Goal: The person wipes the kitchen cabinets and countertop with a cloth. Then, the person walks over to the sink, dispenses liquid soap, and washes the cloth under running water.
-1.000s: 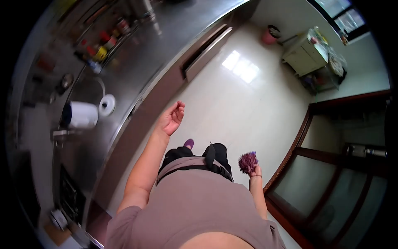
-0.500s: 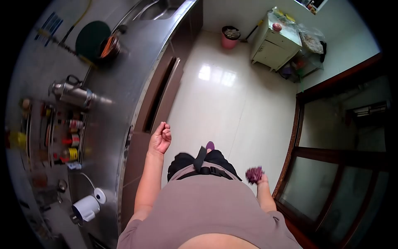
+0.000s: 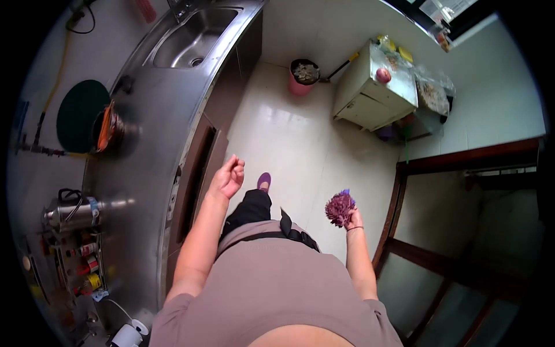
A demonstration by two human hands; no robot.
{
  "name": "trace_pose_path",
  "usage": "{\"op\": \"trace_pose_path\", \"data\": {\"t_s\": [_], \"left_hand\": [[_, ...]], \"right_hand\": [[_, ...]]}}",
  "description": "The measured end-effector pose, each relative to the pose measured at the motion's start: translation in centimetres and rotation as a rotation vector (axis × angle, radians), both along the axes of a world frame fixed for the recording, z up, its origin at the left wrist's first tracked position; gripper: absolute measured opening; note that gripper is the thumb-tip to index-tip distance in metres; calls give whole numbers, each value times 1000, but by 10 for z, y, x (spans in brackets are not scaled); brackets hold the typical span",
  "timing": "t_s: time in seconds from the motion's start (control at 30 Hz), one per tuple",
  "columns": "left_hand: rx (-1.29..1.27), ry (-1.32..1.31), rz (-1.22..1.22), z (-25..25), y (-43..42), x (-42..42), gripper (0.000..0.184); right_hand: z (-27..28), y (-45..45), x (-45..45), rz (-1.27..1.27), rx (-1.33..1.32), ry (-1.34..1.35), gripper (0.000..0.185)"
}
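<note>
My right hand [image 3: 355,218], a dark band at its wrist, grips a shaggy purple chenille-like ball [image 3: 339,209] with a blue-violet patch at its top. The ball hangs over the pale floor, to the right of my body. My left hand [image 3: 230,177] is raised beside the counter's brown cabinet front, fingers curled in, and nothing shows in it.
On my left runs a steel counter [image 3: 151,124] with a sink [image 3: 193,43], a steel kettle [image 3: 74,211] and a white electric kettle [image 3: 128,334]. Ahead stand a pink bin [image 3: 300,87] and a white cabinet [image 3: 370,101] with a red onion-like bulb [image 3: 383,75]. A wooden-framed glass door [image 3: 419,254] is on the right.
The view has moved forward, bringing the sink and cabinet closer. My right hand has swung forward and up with the purple ball. My left hand stays curled.
</note>
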State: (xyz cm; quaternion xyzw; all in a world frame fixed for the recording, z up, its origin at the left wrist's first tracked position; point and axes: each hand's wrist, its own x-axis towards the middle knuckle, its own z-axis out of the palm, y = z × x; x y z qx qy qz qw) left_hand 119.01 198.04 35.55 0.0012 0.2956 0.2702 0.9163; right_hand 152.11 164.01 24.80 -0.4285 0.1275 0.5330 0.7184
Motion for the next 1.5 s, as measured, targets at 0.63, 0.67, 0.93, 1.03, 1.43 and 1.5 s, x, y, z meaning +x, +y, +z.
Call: {"op": "trace_pose_path", "data": {"t_s": [0.63, 0.67, 0.93, 1.03, 1.43, 1.5], "left_hand": [[-48, 174, -182, -43, 349, 395, 26], [-68, 194, -176, -45, 362, 416, 21], [-158, 194, -108, -76, 446, 528, 85], [-194, 183, -87, -89, 462, 553, 94], [-174, 78, -131, -94, 499, 602, 103], [-160, 132, -124, -92, 501, 607, 102]], "right_hand": [[13, 311, 220, 21, -134, -51, 69], [17, 342, 236, 32, -141, -43, 69], [70, 556, 333, 607, -339, -908, 62], [105, 617, 346, 818, -217, -1085, 64], [75, 729, 369, 1478, -174, -1746, 77], [54, 731, 378, 1406, -219, -1734, 78]]}}
